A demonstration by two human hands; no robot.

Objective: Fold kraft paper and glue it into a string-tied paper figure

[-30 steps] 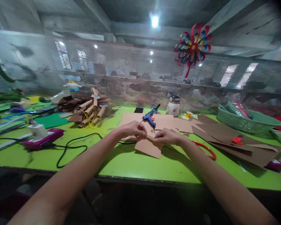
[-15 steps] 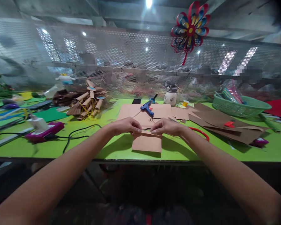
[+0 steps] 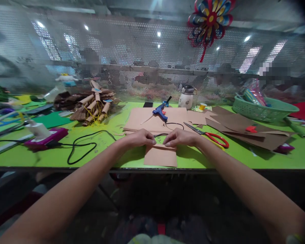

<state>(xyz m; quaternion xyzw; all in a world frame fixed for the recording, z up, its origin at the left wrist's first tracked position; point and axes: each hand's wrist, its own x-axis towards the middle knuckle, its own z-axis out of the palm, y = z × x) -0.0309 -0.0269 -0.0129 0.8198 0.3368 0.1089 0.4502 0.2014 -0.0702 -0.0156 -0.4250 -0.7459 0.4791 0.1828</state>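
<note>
A small tan sheet of paper [image 3: 160, 158] lies at the front edge of the green table, its far edge folded or curled over in a narrow strip. My left hand [image 3: 143, 137] pinches the left end of that strip between thumb and fingers. At the right end, my right hand [image 3: 180, 137] grips the strip the same way. Just beyond my hands, a blue glue gun [image 3: 159, 112] rests on a stack of larger tan paper [image 3: 137, 119]. Scissors with red handles [image 3: 217, 139] lie beside my right hand, partly hidden by it.
Brown sheets [image 3: 244, 127] and a green basket [image 3: 265, 110] are at the right. On the left sit a purple power strip [image 3: 47, 138] with a looping black cable [image 3: 75, 144] and a bundle of rolled paper pieces [image 3: 93, 106]. A jar-shaped bottle [image 3: 186, 97] stands behind.
Both hands have brought the tan sheet from a slanted position to square with the table edge and nearer to it. The camera view has tilted downward. The scissors show more fully.
</note>
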